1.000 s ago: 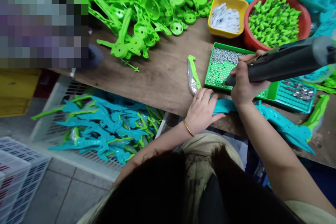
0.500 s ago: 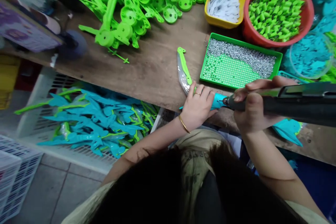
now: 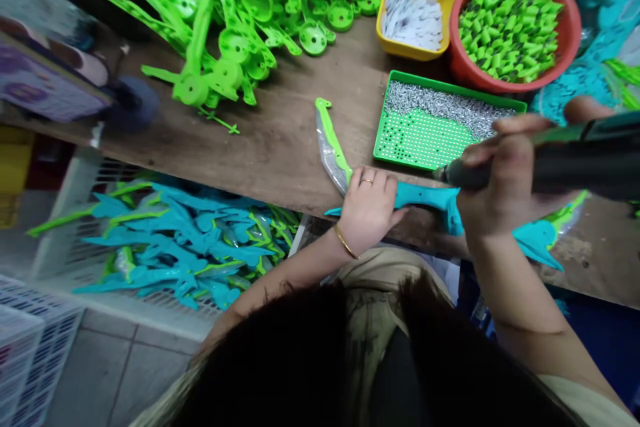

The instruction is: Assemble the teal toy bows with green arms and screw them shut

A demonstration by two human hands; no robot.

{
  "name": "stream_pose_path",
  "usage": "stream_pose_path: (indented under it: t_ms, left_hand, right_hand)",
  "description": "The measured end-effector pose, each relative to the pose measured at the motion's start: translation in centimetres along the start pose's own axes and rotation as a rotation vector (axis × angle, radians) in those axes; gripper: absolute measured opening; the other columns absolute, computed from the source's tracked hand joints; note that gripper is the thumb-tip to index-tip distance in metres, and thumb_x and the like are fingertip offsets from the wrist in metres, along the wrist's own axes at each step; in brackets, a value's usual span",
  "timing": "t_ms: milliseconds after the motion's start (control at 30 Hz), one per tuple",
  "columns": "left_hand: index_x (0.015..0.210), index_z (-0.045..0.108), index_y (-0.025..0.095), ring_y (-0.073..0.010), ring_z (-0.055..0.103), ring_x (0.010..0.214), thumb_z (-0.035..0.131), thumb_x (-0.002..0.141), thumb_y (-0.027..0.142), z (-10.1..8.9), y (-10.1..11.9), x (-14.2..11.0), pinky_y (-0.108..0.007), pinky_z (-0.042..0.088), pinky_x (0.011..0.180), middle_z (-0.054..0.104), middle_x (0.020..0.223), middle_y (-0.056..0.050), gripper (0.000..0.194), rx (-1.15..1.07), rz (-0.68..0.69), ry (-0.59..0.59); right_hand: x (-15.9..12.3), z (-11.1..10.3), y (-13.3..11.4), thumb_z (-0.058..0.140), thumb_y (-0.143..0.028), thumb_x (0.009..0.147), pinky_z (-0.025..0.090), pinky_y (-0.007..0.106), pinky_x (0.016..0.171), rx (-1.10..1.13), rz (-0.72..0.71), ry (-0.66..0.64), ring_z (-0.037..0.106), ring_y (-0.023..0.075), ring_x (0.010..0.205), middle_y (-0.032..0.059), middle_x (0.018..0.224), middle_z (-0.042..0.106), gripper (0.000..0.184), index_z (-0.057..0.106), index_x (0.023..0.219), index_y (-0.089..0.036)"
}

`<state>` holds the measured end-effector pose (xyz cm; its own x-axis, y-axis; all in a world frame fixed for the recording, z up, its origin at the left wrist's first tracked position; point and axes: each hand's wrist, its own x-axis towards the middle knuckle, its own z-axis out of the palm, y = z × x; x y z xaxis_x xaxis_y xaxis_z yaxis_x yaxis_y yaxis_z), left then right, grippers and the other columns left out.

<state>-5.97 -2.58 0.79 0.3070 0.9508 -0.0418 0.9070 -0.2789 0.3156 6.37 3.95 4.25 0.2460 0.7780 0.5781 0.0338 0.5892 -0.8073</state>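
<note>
My left hand [image 3: 369,208] is closed over a blue plastic toy [image 3: 425,194] at the table's front edge, pressing it down. A curved blade [image 3: 330,142], clear with a bright green spine, sticks out beyond my fingers. The toy's far end shows another clear and green blade [image 3: 564,220] past my right wrist. My right hand [image 3: 505,167] grips a dark electric screwdriver [image 3: 580,163], which is smeared by motion. Its tip is raised off the toy, close to the near edge of a green mesh tray [image 3: 393,161] that holds small silver screws [image 3: 440,103].
Bright green plastic parts [image 3: 235,47] are heaped at the back left. A yellow bowl [image 3: 390,47] of white pieces and a red bowl [image 3: 570,47] of green pieces stand behind the tray. Below the table, a white crate [image 3: 55,213] holds blue and green toys [image 3: 175,240].
My right hand has lifted the screwdriver off the toy and shifted up and to the right, over the tray's edge. My left hand stays on the toy; more of its blue handle now shows.
</note>
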Motion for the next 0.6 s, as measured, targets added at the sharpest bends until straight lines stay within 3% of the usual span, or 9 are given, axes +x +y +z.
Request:
stream_pose_path:
  t_ms: [100,167,267,367,600]
  left_hand:
    - [0.117,0.058,0.006,-0.0327,0.054,0.106,0.071,0.082,0.044,-0.6,0.0,0.2,-0.049,0.035,0.105,0.062,0.108,-0.016,0.054,0.041,0.027,0.002]
    - [0.122,0.056,0.006,-0.0317,0.054,0.109,0.072,0.082,0.042,-0.7,0.2,0.7,-0.046,0.035,0.105,0.062,0.112,-0.015,0.055,0.027,0.073,-0.015]
    - [0.110,0.061,0.010,-0.0298,0.055,0.106,0.067,0.087,0.040,-0.6,0.5,1.5,-0.041,0.040,0.095,0.063,0.107,-0.013,0.039,0.006,0.106,-0.084]
    - [0.104,0.063,0.012,-0.0288,0.055,0.102,0.062,0.090,0.041,-0.4,0.3,1.9,-0.039,0.042,0.086,0.062,0.104,-0.012,0.032,-0.004,0.119,-0.113]
    - [0.102,0.063,0.014,-0.0284,0.054,0.102,0.059,0.091,0.044,-0.2,0.0,1.6,-0.039,0.041,0.085,0.062,0.102,-0.011,0.033,-0.013,0.113,-0.087]
  right_hand:
    - [1.2,0.3,2.9,0.070,-0.035,0.084,0.046,0.025,0.044,-0.071,-0.066,0.095,0.052,0.0065,0.048,-0.0037,0.087,0.065,0.027,0.059,0.107,-0.027]
    - [0.9,0.0,5.0,0.067,-0.044,0.086,0.050,0.029,0.049,-0.149,-0.025,0.066,0.054,0.0086,0.051,-0.0014,0.090,0.063,0.034,0.055,0.114,-0.028]
    - [0.0,-0.5,7.0,0.059,-0.050,0.091,0.055,0.035,0.059,-0.213,0.028,-0.003,0.058,0.0117,0.058,-0.0002,0.094,0.060,0.045,0.043,0.130,-0.032]
    - [-0.5,-0.6,7.2,0.059,-0.049,0.091,0.056,0.036,0.063,-0.219,0.035,-0.003,0.058,0.0116,0.059,-0.0004,0.090,0.060,0.048,0.041,0.133,-0.032]
    - [0.0,0.2,5.8,0.073,-0.043,0.080,0.053,0.030,0.050,-0.065,0.014,0.080,0.056,0.0099,0.048,-0.0058,0.081,0.061,0.035,0.060,0.111,-0.033]
